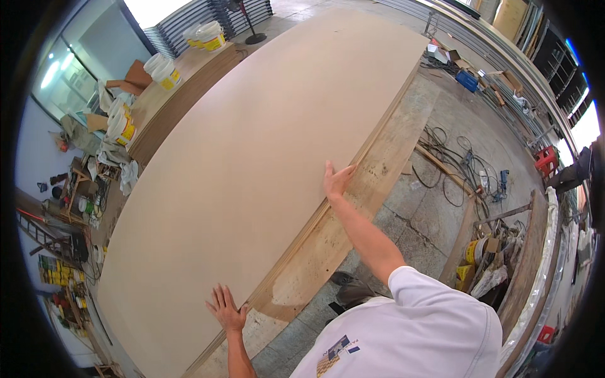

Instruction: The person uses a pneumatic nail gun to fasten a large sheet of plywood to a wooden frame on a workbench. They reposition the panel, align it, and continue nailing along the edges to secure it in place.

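A large pale beige board (252,145) lies flat in front of me, on top of a stack of thin sheets whose near edge shows. My left hand (228,310) rests on its surface near the closer end, fingers spread and palm down. Farther along the same near edge, my right hand (338,181) lies with thumb and fingers apart, its fingertips at the board's rim. Neither hand is wrapped round anything. Below the stack, a wider, stained wooden sheet (378,183) sticks out toward me.
At the far left, white buckets (167,74) stand on another stack of boards (189,88). A fan (252,28) stands behind. On the floor to the right lie tangled cables (444,157) and a blue power tool (502,184). A wooden frame (526,264) with clutter stands near my right side.
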Demonstrator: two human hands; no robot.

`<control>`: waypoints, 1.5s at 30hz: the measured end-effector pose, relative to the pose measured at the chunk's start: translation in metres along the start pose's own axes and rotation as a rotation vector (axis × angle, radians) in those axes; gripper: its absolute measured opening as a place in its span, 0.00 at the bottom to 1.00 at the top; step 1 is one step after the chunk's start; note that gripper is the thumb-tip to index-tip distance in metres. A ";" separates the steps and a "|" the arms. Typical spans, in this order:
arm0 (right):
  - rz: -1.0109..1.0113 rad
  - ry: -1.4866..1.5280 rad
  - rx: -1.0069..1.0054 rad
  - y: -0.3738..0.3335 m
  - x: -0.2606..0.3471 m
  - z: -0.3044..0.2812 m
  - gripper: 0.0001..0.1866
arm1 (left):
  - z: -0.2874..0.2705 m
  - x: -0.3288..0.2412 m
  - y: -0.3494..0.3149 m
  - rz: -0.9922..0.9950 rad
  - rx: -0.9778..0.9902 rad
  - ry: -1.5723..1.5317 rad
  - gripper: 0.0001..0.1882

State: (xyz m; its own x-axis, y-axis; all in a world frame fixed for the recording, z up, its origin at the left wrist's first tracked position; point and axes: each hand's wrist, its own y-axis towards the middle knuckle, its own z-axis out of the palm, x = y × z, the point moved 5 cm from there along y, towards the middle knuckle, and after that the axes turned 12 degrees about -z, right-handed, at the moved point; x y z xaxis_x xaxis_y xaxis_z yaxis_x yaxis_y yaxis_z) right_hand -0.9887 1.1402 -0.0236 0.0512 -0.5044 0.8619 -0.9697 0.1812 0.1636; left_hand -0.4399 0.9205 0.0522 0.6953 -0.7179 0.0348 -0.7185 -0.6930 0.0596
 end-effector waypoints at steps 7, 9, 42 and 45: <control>-0.144 -0.246 -0.021 0.018 -0.036 0.027 0.53 | 0.014 0.018 0.000 -0.056 0.015 -0.066 0.48; -0.108 -0.341 0.023 0.034 -0.056 0.033 0.49 | 0.006 0.019 0.001 -0.078 0.002 -0.064 0.48; 1.017 0.596 0.394 -0.407 -0.524 -0.476 0.11 | 0.237 -0.008 -0.402 -0.846 0.992 -0.769 0.18; 1.228 0.185 0.286 -0.448 -0.509 -0.485 0.10 | 0.225 -0.026 -0.354 -0.740 0.891 -0.636 0.16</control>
State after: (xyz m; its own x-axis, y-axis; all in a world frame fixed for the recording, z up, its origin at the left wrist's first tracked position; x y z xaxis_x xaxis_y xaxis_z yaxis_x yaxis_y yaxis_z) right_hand -0.4650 1.7251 -0.3032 -0.9027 -0.0061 0.4303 -0.4186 0.2441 -0.8747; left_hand -0.2078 1.1697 -0.1942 0.9719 0.1104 -0.2079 -0.1113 -0.5629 -0.8190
